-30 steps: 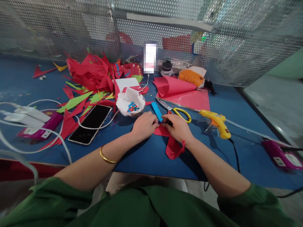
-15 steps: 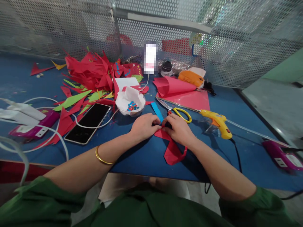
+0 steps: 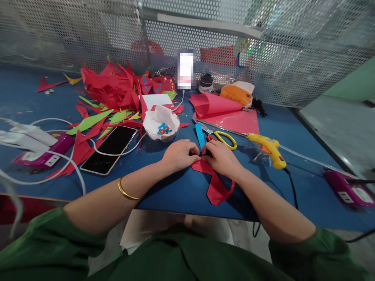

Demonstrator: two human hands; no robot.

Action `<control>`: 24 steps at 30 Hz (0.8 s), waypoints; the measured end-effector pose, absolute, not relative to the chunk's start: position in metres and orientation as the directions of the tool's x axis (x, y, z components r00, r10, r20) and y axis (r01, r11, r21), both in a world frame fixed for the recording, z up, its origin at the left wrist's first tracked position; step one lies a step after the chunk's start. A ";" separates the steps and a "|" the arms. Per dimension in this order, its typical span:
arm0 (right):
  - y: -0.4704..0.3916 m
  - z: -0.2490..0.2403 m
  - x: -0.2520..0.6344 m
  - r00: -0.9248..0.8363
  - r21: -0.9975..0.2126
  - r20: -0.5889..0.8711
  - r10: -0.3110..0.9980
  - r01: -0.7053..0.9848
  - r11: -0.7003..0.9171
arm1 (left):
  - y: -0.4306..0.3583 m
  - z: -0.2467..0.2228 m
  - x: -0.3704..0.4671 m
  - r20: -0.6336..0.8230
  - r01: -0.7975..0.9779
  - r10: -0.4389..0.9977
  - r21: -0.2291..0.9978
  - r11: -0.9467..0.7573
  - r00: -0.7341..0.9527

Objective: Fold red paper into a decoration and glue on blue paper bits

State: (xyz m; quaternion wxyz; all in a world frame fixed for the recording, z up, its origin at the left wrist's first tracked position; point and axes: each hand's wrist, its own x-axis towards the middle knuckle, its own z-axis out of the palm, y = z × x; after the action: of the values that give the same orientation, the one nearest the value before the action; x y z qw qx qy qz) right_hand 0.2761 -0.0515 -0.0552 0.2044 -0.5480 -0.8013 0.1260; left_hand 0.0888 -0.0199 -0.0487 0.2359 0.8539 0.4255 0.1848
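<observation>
My left hand (image 3: 181, 155) and my right hand (image 3: 222, 159) meet above the table, thumbs and forefingers pinched together. A narrow blue paper strip (image 3: 200, 134) sticks up from between the fingertips, its lower end hidden by them. Below, a folded red paper piece (image 3: 217, 190) reaches from the fingertips to under my right palm, with a thin loop near the wrist. My left fingers appear closed on the strip, my right ones on the red piece; the exact grip is partly hidden. Scissors (image 3: 226, 140) with yellow and red handles lie just beyond my right hand.
A lined bowl (image 3: 161, 134) holds small blue and red bits. To the left are a phone (image 3: 109, 150), white cables and a heap of red paper scraps (image 3: 111, 86). A yellow glue gun (image 3: 269, 150) lies right, red sheets (image 3: 243, 121) behind, perforated metal panel (image 3: 187, 33) at the back.
The blue strip has swung to the right and stands more upright from the fingertips. The red piece has shifted slightly right. Both hands stay pinched in nearly the same place.
</observation>
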 end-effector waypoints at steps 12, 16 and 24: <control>-0.053 -0.047 0.270 0.032 -0.974 0.028 0.999 0.226 0.020 | -0.018 -0.043 0.089 0.000 0.246 0.891 0.961 -0.125 0.454; -0.054 -0.046 0.268 0.060 -0.982 -0.016 0.998 0.189 -0.027 | -0.020 -0.042 0.090 -0.021 0.235 0.898 0.968 -0.093 0.439; -0.056 -0.044 0.264 0.100 -0.990 -0.033 0.994 0.135 -0.047 | -0.023 -0.035 0.092 -0.045 0.220 0.940 0.975 -0.033 0.339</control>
State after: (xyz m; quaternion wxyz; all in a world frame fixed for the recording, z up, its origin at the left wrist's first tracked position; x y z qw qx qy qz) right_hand 0.2643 -0.0559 -0.0436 0.4781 -0.5669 -0.4980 0.4495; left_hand 0.0921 -0.0228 -0.0347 0.5217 0.6305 0.4597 0.3449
